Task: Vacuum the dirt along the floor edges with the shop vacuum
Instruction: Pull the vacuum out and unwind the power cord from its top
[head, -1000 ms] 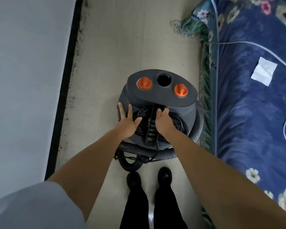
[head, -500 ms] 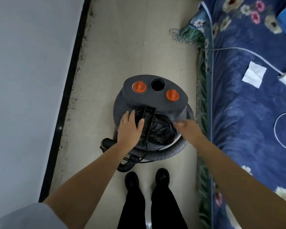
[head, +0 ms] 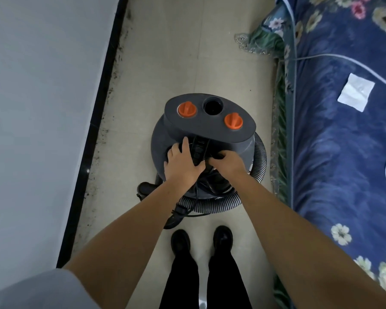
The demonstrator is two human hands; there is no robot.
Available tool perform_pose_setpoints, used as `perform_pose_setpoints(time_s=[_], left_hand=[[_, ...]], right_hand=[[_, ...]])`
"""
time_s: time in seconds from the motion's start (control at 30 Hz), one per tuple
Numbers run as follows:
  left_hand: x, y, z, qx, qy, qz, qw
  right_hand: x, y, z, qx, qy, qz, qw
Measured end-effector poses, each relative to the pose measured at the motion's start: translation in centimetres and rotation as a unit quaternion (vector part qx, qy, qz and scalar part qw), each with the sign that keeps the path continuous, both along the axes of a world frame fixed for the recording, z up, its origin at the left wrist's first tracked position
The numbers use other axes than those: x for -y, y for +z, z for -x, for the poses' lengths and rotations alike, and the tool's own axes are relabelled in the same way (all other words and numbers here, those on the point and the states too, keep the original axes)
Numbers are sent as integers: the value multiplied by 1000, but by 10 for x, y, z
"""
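A grey round shop vacuum with two orange knobs and an open round port stands on the tile floor in front of my feet. Its ribbed grey hose is wound around the body, and the black nozzle end lies on the floor near my shoes. My left hand rests on the vacuum's top with fingers spread, thumb beside the black carry handle. My right hand has its fingers curled into the black power cord coiled under the handle. Dark dirt speckles the floor along the black baseboard.
A white wall with a black baseboard runs along the left. A bed with a blue floral blanket borders the right, with a white cable and a white paper on it. Open floor lies beyond the vacuum.
My right hand has come back from the vacuum's right side onto the cord bundle at the handle. My left hand stays on the top. The view has shifted slightly.
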State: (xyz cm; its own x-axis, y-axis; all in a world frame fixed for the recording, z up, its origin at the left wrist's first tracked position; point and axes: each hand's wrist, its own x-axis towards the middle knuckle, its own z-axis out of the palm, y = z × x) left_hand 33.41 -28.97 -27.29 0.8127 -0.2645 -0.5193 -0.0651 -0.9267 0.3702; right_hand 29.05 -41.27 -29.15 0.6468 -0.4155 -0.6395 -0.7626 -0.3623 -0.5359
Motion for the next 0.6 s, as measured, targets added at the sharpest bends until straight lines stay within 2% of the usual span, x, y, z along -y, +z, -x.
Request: perform_pose_setpoints(time_s=[0.2,0.3,0.47,0.6], left_hand=[[12,8,3,-48,23,21,998],[16,11,2,-71,19,17,997],[20,9,6,-72,63,33,995],[18,2,6,-62,91,44,993]], right_hand=[[6,9,16,-13,41,32,999],[2,12,21,-5,32,43,999],[2,1,34,-14,-12,38,999],[17,-8,20,-37,-2,55,998]])
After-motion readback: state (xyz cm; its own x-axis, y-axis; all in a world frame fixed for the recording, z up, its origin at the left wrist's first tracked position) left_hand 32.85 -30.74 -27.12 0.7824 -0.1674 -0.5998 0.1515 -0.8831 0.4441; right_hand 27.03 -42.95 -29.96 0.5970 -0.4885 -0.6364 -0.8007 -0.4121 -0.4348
